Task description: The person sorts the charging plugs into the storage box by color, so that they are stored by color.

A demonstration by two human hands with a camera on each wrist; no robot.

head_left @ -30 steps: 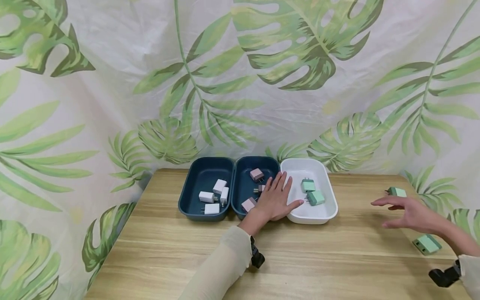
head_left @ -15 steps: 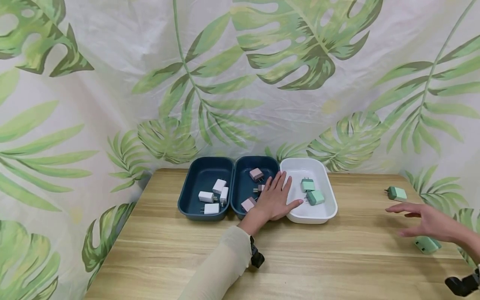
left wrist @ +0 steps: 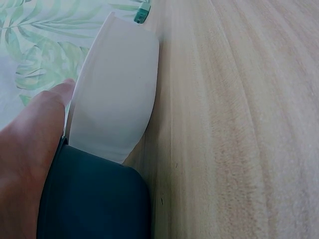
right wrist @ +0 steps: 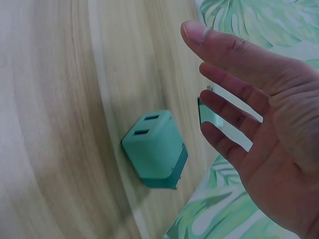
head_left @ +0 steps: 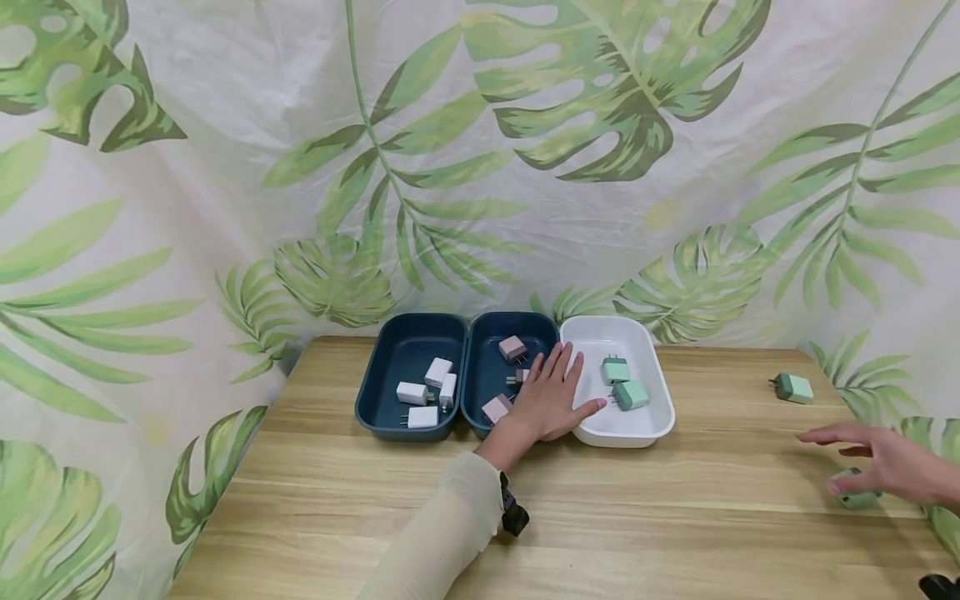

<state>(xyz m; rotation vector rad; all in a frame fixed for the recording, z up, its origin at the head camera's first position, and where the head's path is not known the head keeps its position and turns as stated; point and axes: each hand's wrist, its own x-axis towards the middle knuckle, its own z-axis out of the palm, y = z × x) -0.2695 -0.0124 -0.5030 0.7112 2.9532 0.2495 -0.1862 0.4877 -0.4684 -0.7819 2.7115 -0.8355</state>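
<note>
With fingers spread straight, my left hand (head_left: 543, 398) rests over the edges of the middle blue tray (head_left: 474, 379) and the white tray (head_left: 656, 400). At the right, my right hand (head_left: 892, 462) hovers above the table, fingers parted and holding nothing. Below it lies a green USB charger (right wrist: 155, 147), partly hidden by the hand in the head view. A second green charger (head_left: 795, 388) lies farther back. The white tray contains two green chargers (head_left: 630, 395). Pink chargers (head_left: 497, 408) lie in the middle tray, one partly behind my left hand.
A left blue tray (head_left: 367, 392) holds several white chargers (head_left: 423, 417). The three trays stand side by side at the back of the wooden table (head_left: 600, 517), before a leaf-patterned cloth (head_left: 450, 167).
My right hand has moved right and toward the front, uncovering the farther green charger and now partly covering the nearer one. My left hand has stayed in place.
</note>
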